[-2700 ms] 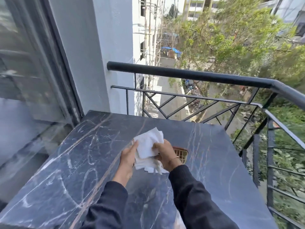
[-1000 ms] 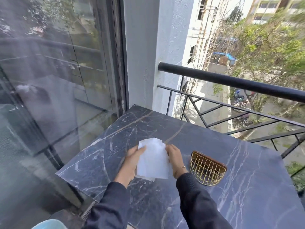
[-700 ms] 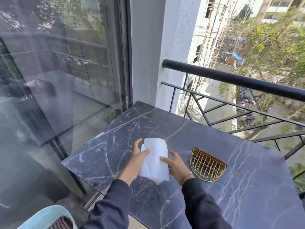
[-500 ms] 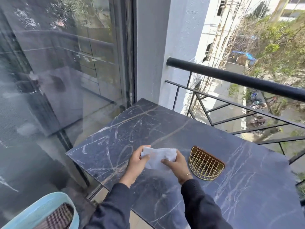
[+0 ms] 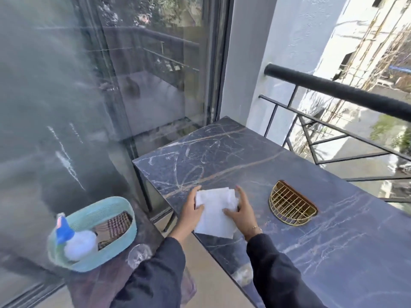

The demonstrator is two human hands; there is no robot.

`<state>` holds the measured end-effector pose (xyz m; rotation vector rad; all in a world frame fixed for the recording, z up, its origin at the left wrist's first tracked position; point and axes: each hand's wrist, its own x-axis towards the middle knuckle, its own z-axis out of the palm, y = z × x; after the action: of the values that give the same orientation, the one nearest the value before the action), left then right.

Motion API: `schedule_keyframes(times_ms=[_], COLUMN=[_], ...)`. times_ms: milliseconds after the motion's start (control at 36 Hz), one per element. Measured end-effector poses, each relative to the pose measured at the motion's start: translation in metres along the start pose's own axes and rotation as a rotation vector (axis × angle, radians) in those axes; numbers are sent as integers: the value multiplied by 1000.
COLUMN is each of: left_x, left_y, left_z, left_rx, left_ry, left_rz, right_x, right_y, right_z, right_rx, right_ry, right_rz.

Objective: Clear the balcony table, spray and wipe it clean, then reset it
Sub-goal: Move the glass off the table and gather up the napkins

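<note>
A folded white paper towel (image 5: 212,210) lies on the near left edge of the dark marble balcony table (image 5: 333,241), overhanging it slightly. My left hand (image 5: 191,211) grips its left side with the thumb on top. My right hand (image 5: 241,211) holds its right side, fingers spread over it. A gold wire half-round holder (image 5: 291,204) sits on the table to the right of my hands. A spray bottle with a blue top (image 5: 71,238) lies in a light blue basket (image 5: 106,205) at the lower left.
The basket, which also holds a checked cloth (image 5: 115,223), rests on a dark low surface beside a clear glass (image 5: 139,255). A glass sliding door (image 5: 77,96) fills the left. A black railing (image 5: 338,90) runs behind the table, with a white wall (image 5: 278,52) at the corner.
The view has swung left and down, bringing the basket with the spray bottle into sight. Both hands have folded the towel and drawn it to the table's near left edge.
</note>
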<state>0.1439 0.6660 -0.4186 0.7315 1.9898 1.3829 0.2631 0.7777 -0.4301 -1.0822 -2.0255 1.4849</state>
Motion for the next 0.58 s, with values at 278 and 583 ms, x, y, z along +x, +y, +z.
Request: schedule_keyframes(times_ms=[278, 583], left_x=[-74, -129], left_y=[-44, -125], left_z=[-88, -178], left_rx=[-167, -217], left_ry=[287, 343], left_rz=[-205, -358], right_x=[-46, -75], right_y=[-37, -37], right_z=[95, 207], right_rx=[104, -156], right_ry=[-423, -672], right_rz=[7, 115])
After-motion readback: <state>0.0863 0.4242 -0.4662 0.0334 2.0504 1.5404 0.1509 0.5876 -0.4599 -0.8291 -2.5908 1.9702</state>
